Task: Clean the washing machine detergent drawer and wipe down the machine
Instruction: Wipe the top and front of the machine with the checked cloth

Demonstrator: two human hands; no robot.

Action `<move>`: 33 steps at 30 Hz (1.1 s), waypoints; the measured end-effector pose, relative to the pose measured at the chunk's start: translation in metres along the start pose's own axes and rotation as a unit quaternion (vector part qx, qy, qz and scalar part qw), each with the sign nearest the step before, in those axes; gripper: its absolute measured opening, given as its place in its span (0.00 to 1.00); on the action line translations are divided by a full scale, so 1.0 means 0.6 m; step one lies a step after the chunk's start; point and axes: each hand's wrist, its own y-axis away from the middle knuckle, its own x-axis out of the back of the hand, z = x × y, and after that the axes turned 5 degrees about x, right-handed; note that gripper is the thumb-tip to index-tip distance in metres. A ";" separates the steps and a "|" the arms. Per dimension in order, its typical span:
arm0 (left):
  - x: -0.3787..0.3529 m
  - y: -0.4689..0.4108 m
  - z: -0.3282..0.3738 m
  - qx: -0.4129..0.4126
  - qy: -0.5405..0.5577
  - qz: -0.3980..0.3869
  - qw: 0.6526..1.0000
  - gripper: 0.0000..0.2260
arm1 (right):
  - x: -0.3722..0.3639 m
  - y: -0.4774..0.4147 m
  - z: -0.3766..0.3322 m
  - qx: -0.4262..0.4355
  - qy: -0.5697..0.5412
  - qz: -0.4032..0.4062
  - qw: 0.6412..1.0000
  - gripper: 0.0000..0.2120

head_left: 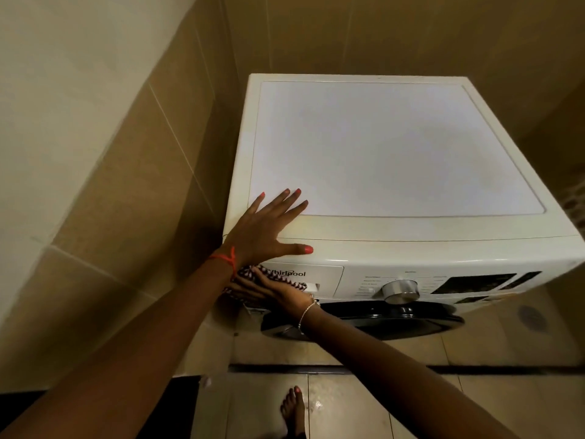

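White machine (395, 147) is standing in a tiled corner, and we are laying our left hand (259, 232) flat on its front left top edge, fingers straight and spread apart. Our right hand (269, 288) is pressing a patterned cloth (297, 285) against the drawer (323, 274) at the upper left of the front, fingers straight and close together on the cloth. A dial (400, 291) is sitting right of the drawer, above the dark door (380, 315). Our bare foot (292, 407) is resting on the floor (364, 413).
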 end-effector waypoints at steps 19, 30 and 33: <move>-0.005 0.002 -0.002 -0.029 -0.011 0.024 0.999 0.48 | -0.073 0.217 -0.076 -0.130 -0.012 -0.054 0.990 0.44; -0.006 0.001 -0.004 -0.026 -0.017 0.025 0.999 0.49 | 0.003 0.129 -0.085 -0.704 -0.372 0.023 0.604 0.32; -0.006 0.001 -0.004 -0.026 -0.019 0.026 0.999 0.49 | 0.018 0.091 -0.042 -0.779 -0.417 0.078 0.462 0.32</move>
